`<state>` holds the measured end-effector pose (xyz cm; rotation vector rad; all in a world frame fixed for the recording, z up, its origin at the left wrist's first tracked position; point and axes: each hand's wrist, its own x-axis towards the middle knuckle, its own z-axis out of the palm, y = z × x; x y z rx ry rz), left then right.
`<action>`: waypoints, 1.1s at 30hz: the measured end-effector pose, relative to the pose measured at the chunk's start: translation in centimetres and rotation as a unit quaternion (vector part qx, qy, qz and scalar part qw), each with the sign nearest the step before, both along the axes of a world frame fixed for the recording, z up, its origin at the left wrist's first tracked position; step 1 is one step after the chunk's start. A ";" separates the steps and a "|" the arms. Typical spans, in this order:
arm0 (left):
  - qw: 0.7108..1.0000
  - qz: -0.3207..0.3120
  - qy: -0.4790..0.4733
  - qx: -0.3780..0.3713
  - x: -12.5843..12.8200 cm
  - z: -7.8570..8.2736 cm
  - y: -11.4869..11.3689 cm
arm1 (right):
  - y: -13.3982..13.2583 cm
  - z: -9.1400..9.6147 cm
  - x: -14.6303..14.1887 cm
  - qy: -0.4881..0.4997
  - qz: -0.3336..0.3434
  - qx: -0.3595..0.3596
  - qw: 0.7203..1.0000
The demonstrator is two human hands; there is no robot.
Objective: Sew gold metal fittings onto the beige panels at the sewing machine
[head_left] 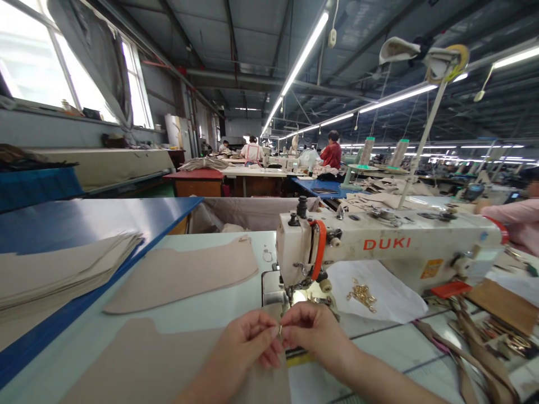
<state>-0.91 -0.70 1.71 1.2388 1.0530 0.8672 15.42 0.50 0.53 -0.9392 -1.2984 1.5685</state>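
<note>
My left hand [252, 339] and my right hand [314, 331] meet in front of the sewing machine [349, 241], fingertips pinched together. Between them is a small gold-coloured metal piece [280, 331], too small to name exactly; both hands grip it. Under my left hand lies a beige fabric panel [155, 353], reaching up close to the needle area. A second beige panel [189, 272] rests flat behind it on the pale table. To the right of the needle, a heap of gold metal pieces [361, 294] sits on a white sheet [391, 297].
At left, stacked beige panels [67, 264] lie on a blue-topped table [126, 213]. On the right are fabric strips [467, 342], a brown board [505, 303] and a red item [450, 289]. A thread stand pole [423, 140] rises behind the machine. Other people work farther back.
</note>
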 end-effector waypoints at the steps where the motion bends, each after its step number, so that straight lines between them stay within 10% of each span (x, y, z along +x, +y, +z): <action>1: 1.000 0.005 -0.018 -0.016 -0.1 0.0 0.0 | 0.1 0.1 -0.1 0.013 0.006 -0.013 1.000; 22: 0.994 0.013 0.027 -0.110 -0.4 -2.0 1.4 | -0.7 -0.6 -0.8 0.067 0.059 -0.030 0.996; 33: 0.992 0.038 0.121 0.019 0.1 0.2 0.3 | -1.1 -1.2 -1.3 -0.012 0.038 0.063 0.997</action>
